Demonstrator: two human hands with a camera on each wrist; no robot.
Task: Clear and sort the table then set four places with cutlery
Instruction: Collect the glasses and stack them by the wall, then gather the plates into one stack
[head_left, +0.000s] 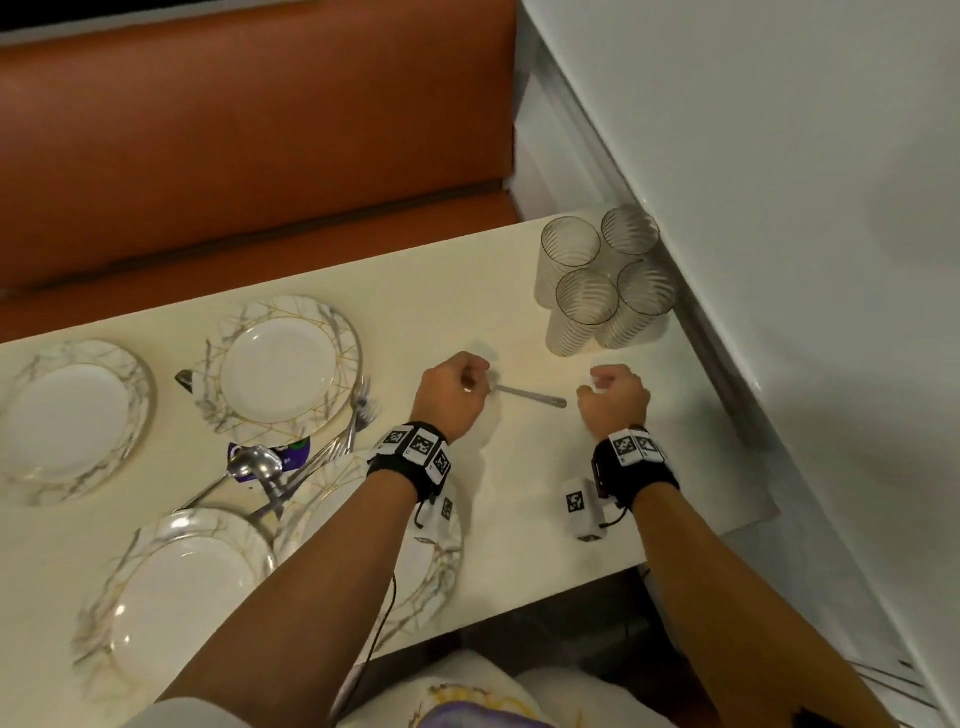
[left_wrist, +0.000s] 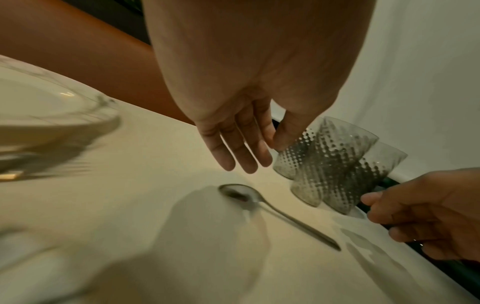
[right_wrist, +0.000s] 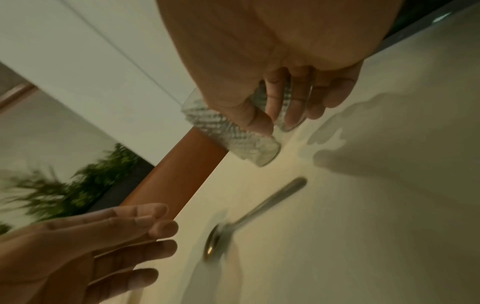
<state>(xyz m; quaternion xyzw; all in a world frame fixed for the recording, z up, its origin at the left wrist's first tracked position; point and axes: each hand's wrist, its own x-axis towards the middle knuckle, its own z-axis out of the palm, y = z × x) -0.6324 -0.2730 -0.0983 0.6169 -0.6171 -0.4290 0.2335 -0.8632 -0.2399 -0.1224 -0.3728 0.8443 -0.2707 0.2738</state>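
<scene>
A single metal spoon (head_left: 524, 396) lies flat on the cream table (head_left: 447, 291), bowl to the left. My left hand (head_left: 457, 387) hovers just over the bowl. In the left wrist view its fingers (left_wrist: 233, 150) hang fairly straight above the spoon (left_wrist: 262, 205), holding nothing. My right hand (head_left: 615, 395) sits by the handle's end, loosely curled and empty (left_wrist: 428, 214). Several marbled plates (head_left: 343, 332) lie to the left, with a pile of forks (head_left: 361, 408) and spoons (head_left: 254, 462) among them.
Several ribbed glasses (head_left: 587, 301) stand grouped at the table's far right corner, close beyond both hands. A white wall (head_left: 779, 208) runs along the right edge. An orange bench (head_left: 260, 130) lies past the far edge. A purple item (head_left: 298, 446) lies under the cutlery.
</scene>
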